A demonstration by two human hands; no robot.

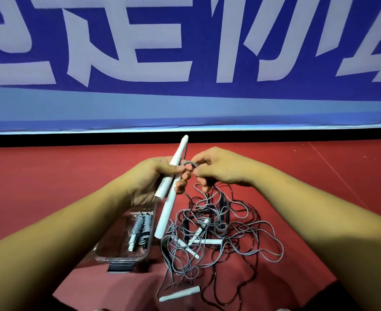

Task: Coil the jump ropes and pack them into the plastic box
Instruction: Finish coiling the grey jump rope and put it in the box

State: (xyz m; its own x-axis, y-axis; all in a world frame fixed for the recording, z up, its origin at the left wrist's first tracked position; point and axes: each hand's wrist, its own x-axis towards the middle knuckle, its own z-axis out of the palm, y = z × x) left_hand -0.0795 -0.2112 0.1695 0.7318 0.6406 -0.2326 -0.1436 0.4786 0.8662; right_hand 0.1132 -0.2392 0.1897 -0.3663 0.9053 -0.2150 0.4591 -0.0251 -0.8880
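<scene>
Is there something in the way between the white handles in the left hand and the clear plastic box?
Nothing visible blocks the way. The plastic box lies open below the left hand, coiled ropes in its far part. The white handles' grey cord runs into the tangle beside it.

The plastic box (120, 258) sits on the floor (50, 176) just left of the tangled jump ropes (241, 234), with coiled ropes (141, 225) lying in its far end. One loose handle (180, 293) lies before the tangle, nearest the person. Above the box and tangle, the left hand (149, 176) grips two handles (178, 158); the right hand (221, 169), just beside it, pinches a cord loop (190, 163). A banner (185, 104) stands behind everything.
</scene>
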